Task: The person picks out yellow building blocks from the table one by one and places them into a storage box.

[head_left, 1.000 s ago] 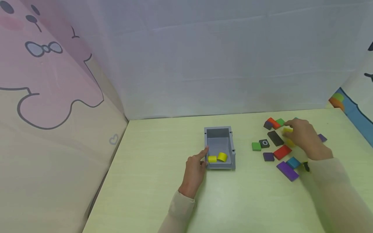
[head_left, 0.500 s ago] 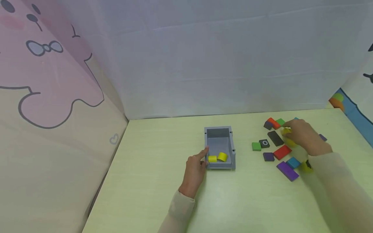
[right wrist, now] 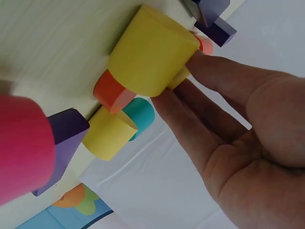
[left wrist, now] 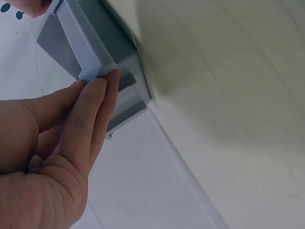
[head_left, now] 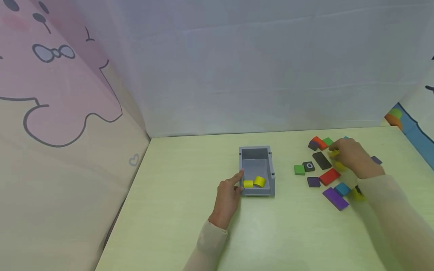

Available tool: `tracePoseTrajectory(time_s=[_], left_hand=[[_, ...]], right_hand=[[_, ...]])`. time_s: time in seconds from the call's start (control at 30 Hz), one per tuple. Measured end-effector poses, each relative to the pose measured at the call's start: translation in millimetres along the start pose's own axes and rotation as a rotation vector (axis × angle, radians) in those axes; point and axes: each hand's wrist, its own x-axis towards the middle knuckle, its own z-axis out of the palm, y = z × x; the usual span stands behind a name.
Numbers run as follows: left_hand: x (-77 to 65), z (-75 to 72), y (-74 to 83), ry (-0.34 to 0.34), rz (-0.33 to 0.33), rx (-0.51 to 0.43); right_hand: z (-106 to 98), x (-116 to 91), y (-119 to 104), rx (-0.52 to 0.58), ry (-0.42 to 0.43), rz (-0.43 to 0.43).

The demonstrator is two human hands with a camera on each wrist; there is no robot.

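In the head view my left hand (head_left: 226,199) grips the left side of a grey open box (head_left: 257,192) near its front corner. Thumb and fingers pinch that corner in the left wrist view. Two short yellow cylinders (head_left: 259,181) lie inside the box. On the right, my right hand (head_left: 350,156) reaches into a scatter of coloured blocks. Its thumb and fingers pinch a yellow block (right wrist: 180,78), mostly hidden behind a larger yellow cylinder (right wrist: 150,52) in the right wrist view. An orange cylinder (right wrist: 113,91) and another yellow cylinder (right wrist: 108,132) stand close by.
Around the right hand lie a dark block (head_left: 322,160), a red block (head_left: 329,176), a long purple block (head_left: 335,198), a blue block (head_left: 342,189) and a green block (head_left: 299,169). A cloth backdrop (head_left: 271,75) rises behind the table (head_left: 176,195).
My right hand has stayed among the blocks, its fingers shifting slightly and the yellow block at their tips tilting. My left hand and the box have kept their places.
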Motion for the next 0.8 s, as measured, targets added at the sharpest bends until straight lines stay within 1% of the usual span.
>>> tracePoseTrajectory(time_s=[0.23, 0.47, 0.67, 0.8], left_hand=[[0.6, 0.0, -0.1, 0.004, 0.0, 0.011], [-0.5, 1.0, -0.3, -0.009, -0.016, 0.002], [0.0, -0.2, 0.0, 0.001, -0.002, 0.003], [0.0, 0.6, -0.8, 0.002, 0.002, -0.002]], right_hand=[[0.0, 1.0, 0.8, 0.005, 0.004, -0.004], [-0.8, -4.1, -0.2, 0.014, 0.062, 0.012], [-4.6, -7.5, -9.6, 0.052, 0.098, 0.004], [-5.4, -10.2, -17.1, 0.074, 0.111, -0.018]])
